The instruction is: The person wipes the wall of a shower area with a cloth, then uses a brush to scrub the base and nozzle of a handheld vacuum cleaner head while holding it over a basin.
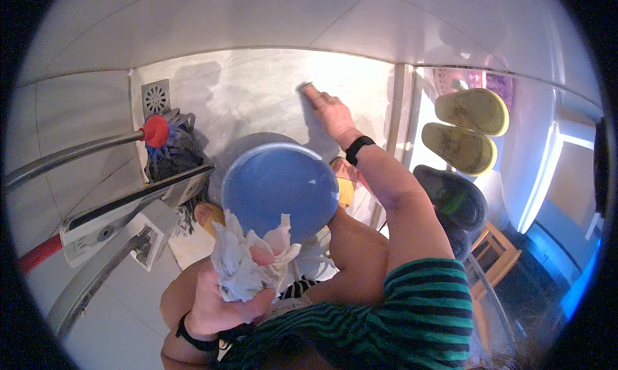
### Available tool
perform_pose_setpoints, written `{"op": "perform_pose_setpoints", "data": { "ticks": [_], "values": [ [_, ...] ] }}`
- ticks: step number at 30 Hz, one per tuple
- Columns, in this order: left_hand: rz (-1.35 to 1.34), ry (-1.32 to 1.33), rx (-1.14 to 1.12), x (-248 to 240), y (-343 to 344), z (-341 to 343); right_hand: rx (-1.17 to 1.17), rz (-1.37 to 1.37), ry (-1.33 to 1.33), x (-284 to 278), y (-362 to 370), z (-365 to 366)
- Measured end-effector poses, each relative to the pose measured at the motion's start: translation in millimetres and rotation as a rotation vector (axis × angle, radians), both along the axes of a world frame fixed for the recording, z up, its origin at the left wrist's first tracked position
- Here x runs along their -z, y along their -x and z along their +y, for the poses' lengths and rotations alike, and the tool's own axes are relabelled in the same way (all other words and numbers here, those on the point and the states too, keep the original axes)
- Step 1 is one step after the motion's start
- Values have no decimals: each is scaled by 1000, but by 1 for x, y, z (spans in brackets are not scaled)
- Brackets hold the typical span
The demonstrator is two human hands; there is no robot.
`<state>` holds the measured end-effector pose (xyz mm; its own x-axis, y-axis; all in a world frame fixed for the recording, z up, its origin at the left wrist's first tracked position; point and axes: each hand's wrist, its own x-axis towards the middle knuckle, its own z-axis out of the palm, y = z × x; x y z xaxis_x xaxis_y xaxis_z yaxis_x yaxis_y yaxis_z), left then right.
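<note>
My left hand (222,304), with a dark band at the wrist, is closed around a bunch of crumpled white tissues (243,267) in front of my body. My right arm stretches forward over the pale floor (257,80). At its end my right hand (333,116) points its fingers down, pressed together at the tips. A small dark smudge (303,85) lies at those fingertips; I cannot make out what it is. A round blue basin (280,190) sits between my knees, near both hands.
Floor drain (155,97) and grey mop head (170,151) with a red-ended pole (155,131) stand at left, beside a flat squeegee-like head (138,206). Yellow-green slippers (472,112) and dark shoes (454,197) are at right, past a raised sill (397,112). Tiled wall ahead.
</note>
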<state>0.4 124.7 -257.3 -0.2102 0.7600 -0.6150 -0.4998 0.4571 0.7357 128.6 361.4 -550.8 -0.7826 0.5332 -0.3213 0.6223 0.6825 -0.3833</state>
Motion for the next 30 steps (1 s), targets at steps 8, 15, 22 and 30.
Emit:
{"op": "perform_pose_setpoints", "data": {
  "ticks": [8, 15, 22, 30],
  "values": [
    [-109, 199, -37, -4, 0, 3, 478, -399, -373, -3, -64, 111],
    [-117, 181, -19, -4, 0, 3, 307, -485, -257, -3, -80, 57],
    [-94, 264, -21, -6, -4, 2, 441, -246, -369, 1, -82, 98],
    [-98, 258, -44, -6, -3, 4, 790, -152, -282, 14, -62, 84]
  ]
}}
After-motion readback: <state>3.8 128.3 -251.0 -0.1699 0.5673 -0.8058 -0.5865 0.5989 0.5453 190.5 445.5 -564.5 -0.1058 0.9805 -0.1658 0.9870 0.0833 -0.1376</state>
